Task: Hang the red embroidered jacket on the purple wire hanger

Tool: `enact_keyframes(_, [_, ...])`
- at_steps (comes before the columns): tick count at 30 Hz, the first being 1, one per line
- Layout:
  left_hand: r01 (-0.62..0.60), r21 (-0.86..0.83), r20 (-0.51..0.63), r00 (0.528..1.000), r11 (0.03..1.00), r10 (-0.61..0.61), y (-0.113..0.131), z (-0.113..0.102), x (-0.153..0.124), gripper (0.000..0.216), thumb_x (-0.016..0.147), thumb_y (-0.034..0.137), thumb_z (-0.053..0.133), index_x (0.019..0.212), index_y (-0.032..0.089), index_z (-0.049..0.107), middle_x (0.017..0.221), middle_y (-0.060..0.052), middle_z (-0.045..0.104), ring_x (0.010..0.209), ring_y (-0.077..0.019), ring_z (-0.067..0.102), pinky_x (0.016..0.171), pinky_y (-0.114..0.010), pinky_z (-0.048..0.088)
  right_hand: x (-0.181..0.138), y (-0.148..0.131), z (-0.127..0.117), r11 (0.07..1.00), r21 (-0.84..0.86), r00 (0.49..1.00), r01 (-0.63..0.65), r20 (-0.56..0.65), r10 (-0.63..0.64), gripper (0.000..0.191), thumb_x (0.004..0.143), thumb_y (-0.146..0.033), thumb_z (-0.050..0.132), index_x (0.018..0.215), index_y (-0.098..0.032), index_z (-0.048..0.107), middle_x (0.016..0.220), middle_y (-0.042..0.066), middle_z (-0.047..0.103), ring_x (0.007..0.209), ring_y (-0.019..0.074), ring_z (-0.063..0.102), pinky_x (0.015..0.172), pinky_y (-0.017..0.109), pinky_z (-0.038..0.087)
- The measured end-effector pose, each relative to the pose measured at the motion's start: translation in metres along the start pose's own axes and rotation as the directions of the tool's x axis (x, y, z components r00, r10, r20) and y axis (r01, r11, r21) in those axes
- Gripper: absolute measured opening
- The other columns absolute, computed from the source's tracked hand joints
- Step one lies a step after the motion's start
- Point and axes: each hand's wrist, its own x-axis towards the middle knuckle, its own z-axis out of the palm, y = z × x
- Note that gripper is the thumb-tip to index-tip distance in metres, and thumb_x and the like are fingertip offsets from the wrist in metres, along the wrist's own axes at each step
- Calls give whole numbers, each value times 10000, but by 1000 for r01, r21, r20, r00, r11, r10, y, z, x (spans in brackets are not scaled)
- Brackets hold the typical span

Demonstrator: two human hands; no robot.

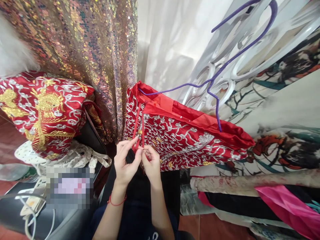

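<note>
A red skirt-like garment (172, 140) with silver and gold embroidery hangs from a purple wire hanger (197, 85), its red lining showing along the top edge. Two thin red ties (143, 128) run down from the upper left corner of that edge. My left hand (126, 161) pinches the ties between thumb and fingers. Close beside it, my right hand (151, 165) is closed on the lower part of the ties, its fingertips bent inward. Both hands are in front of the garment's left side, and the tie ends are partly hidden by the fingers.
To the left, another red embroidered garment (57, 116) lies over a black chair (92, 133), with white dotted cloth below it. A sequined curtain (100, 50) hangs behind. At right stand a white openwork frame (225, 90) and floral fabric; folded cloths (237, 200) lie lower right.
</note>
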Motion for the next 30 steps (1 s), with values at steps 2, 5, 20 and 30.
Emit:
enact_keyframes(2, [0,10,-9,1000,1000,0,0,0,0,433,797,250,828,1222,286,761,1005,-43,729,920,-196,639,903,-339,551,0,-1,-1,1000,3,1000,6,1,-6,308,921,-512,651,864,-210,665,714,6,650,642,132,571,646,260,490])
enact_keyframes(5, [34,54,-56,998,998,-31,2,1,0,384,805,238,827,1182,284,775,1005,-36,758,914,-194,675,934,-352,552,0,-2,-2,1000,-11,1000,-2,-14,1,286,928,-490,643,861,-213,664,722,5,656,643,133,581,663,265,496])
enact_keyframes(20, [351,-78,-12,936,933,-352,15,-8,4,376,911,342,739,1258,199,719,1154,-81,794,1130,-231,747,1085,-348,549,-1,-3,-1,994,-106,998,8,-67,-15,244,927,-417,631,807,-207,596,635,-51,505,590,98,464,601,231,402])
enact_keyframes(30, [342,-155,37,940,927,-340,12,-2,1,273,887,339,761,1104,179,717,1115,-103,796,1067,-233,769,1004,-362,613,-2,-2,2,991,-127,996,50,-65,-59,234,927,-419,621,827,-207,618,661,-38,543,599,104,491,601,234,425])
